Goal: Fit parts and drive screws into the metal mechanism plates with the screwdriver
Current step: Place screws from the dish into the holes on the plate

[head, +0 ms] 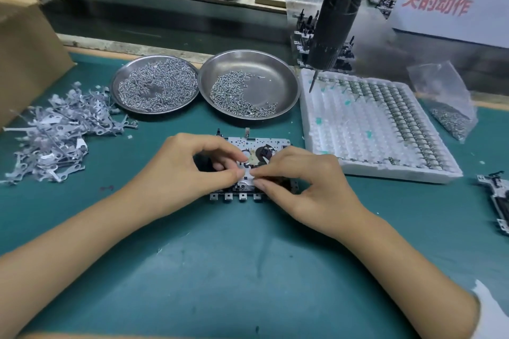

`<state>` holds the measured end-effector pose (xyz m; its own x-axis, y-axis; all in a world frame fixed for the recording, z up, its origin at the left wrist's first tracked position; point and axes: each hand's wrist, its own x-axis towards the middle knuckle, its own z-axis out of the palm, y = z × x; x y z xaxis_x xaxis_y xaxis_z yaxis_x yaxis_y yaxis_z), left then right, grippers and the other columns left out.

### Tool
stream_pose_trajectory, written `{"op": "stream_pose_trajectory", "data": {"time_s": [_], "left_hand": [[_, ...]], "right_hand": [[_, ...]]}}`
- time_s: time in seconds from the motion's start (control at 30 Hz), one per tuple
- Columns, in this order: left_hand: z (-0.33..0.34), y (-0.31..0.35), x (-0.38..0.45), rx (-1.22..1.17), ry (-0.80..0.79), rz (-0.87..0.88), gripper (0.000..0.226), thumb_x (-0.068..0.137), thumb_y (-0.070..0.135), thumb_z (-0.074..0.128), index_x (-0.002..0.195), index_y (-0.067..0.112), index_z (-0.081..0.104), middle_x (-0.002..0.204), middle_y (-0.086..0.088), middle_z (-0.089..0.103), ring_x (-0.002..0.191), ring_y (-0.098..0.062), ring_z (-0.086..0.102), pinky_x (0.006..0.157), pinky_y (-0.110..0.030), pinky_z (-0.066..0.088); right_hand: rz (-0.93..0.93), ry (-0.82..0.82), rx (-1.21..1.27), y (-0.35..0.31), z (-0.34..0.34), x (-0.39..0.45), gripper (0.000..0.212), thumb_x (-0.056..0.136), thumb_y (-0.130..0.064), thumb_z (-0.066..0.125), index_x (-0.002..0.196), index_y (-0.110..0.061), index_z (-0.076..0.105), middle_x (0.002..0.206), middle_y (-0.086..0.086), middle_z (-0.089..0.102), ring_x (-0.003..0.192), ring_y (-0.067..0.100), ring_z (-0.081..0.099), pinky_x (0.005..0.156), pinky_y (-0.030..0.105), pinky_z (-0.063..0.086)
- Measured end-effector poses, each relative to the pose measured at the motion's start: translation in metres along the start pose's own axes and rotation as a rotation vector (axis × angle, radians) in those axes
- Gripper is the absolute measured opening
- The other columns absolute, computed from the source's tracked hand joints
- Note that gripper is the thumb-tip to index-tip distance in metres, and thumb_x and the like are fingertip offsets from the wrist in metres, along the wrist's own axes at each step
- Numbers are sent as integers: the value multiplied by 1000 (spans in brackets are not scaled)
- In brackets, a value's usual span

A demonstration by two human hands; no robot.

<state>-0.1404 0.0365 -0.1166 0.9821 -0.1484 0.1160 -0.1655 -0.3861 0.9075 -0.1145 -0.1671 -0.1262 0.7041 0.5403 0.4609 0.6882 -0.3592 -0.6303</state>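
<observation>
A metal mechanism plate (264, 143) lies flat on the green mat in front of me, partly covered by both hands. My left hand (190, 168) rests on its left half, thumb and forefinger pinched together over the middle. My right hand (305, 181) meets it from the right, fingertips pinching a small part against the plate; the part itself is hidden. The black electric screwdriver (334, 19) hangs untouched above the foam tray, bit pointing down.
Two steel dishes of screws (155, 85) (272, 82) sit behind the plate. A pile of stamped metal levers (57, 132) lies at left, a white foam tray of small parts (371, 124) and a bag of screws (451, 115) at right. Another mechanism (498, 201) lies at the far right edge.
</observation>
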Motion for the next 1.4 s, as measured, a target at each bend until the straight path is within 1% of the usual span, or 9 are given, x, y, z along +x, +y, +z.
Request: {"op": "stream_pose_trajectory", "data": {"time_s": [0.1, 0.37, 0.5, 0.67, 0.77, 0.93, 1.07, 1.3, 1.4], "left_hand": [[1, 1, -2, 16, -7, 27, 23, 75, 7, 76, 86, 27, 73, 68, 5, 69, 65, -8, 59, 66, -14, 48], [1, 4, -2, 78, -34, 111, 27, 76, 8, 76, 93, 28, 71, 72, 9, 71, 62, -19, 65, 67, -28, 53], [2, 3, -2, 54, -47, 92, 26, 77, 8, 76, 93, 28, 71, 73, 7, 70, 62, -21, 65, 64, -25, 54], [4, 3, -1, 36, -28, 63, 29, 77, 6, 75, 88, 32, 70, 70, 6, 70, 63, -22, 62, 62, -17, 50], [6, 2, -1, 72, -22, 59, 29, 77, 5, 74, 83, 33, 69, 67, 6, 70, 63, -19, 61, 64, -15, 47], [4, 5, 0, 81, -33, 65, 30, 76, 5, 75, 84, 34, 68, 69, 4, 69, 59, -6, 58, 63, -14, 46], [1, 5, 1, 45, -58, 63, 24, 77, 8, 76, 88, 28, 68, 71, 1, 70, 59, -9, 59, 61, -14, 46], [-2, 7, 2, 131, -63, 121, 22, 74, 19, 78, 95, 23, 72, 73, 8, 69, 66, -1, 61, 64, -10, 46], [-6, 8, 2, 132, -39, 111, 29, 66, 33, 79, 94, 27, 73, 77, 10, 68, 72, -4, 61, 65, -11, 48]], "right_hand": [[-54, -27, -55, -1, 0, 0, 18, 74, -5, 76, 92, -10, 76, 75, 3, 67, 73, 16, 59, 69, 23, 48], [-44, 29, -60, 1, 6, -3, 21, 74, 2, 75, 93, -9, 75, 74, 3, 68, 72, 15, 56, 68, 18, 46], [-87, 98, -109, -1, 11, -5, 27, 71, 12, 74, 89, -9, 75, 72, 3, 68, 66, 20, 59, 63, 26, 48], [-177, 178, -211, -3, 18, -7, 24, 73, 14, 67, 86, -6, 74, 73, 2, 68, 63, 20, 55, 65, 17, 41], [-182, 173, -247, -2, 20, -9, 19, 72, 16, 64, 79, 0, 72, 71, 6, 66, 63, 26, 56, 63, 26, 46], [28, 211, 47, 1, 11, -4, 2, 78, -2, 70, 78, -2, 71, 75, 6, 67, 76, 26, 60, 71, 36, 49], [242, 319, 261, 1, 10, -2, 13, 84, -6, 69, 83, -18, 70, 80, -2, 65, 81, 17, 62, 74, 21, 47], [261, 312, 297, -1, 10, -1, 17, 86, -4, 68, 84, -20, 70, 82, 5, 69, 81, 17, 65, 75, 25, 50], [276, 329, 315, -3, 10, 0, 20, 85, -4, 68, 82, -24, 69, 79, -1, 69, 76, 9, 63, 72, 18, 47]]}}
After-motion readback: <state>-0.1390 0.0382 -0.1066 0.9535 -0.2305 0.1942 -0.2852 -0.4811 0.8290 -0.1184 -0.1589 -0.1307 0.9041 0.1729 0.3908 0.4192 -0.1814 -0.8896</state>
